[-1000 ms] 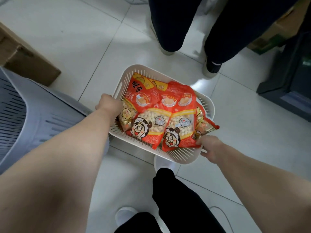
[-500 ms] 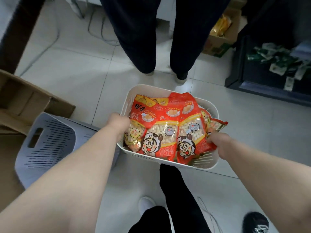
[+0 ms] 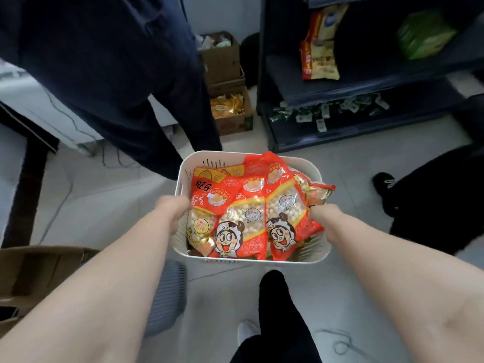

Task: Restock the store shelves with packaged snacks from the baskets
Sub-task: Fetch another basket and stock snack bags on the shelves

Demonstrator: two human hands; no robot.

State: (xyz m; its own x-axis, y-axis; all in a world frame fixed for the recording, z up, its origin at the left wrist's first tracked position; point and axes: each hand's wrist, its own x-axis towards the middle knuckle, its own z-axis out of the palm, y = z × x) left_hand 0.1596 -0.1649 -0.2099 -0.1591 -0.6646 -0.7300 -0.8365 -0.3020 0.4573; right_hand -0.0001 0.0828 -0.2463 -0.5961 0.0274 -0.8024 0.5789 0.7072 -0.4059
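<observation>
A white slotted basket (image 3: 303, 163) hangs in front of me above the floor, filled with several red snack bags (image 3: 243, 221) printed with a cartoon face. My left hand (image 3: 172, 205) grips the basket's left rim. My right hand (image 3: 323, 213) grips the right rim, next to a bag that sticks out over the edge. A dark shelf unit (image 3: 340, 87) stands at the upper right, holding a red-and-yellow bag (image 3: 318, 45), a green pack (image 3: 424, 35) and small green sachets (image 3: 327, 111).
A person in dark trousers (image 3: 125, 74) stands just behind the basket on the left. Cardboard boxes (image 3: 230, 106) with yellow packets sit by the shelf. A grey basket (image 3: 167, 297) and an open carton (image 3: 34, 273) lie at my lower left. Another person's shoe (image 3: 383, 182) is at the right.
The basket has been lifted higher off the floor, still gripped by both hands. My view has tilted up, bringing the shelf unit and boxes into sight.
</observation>
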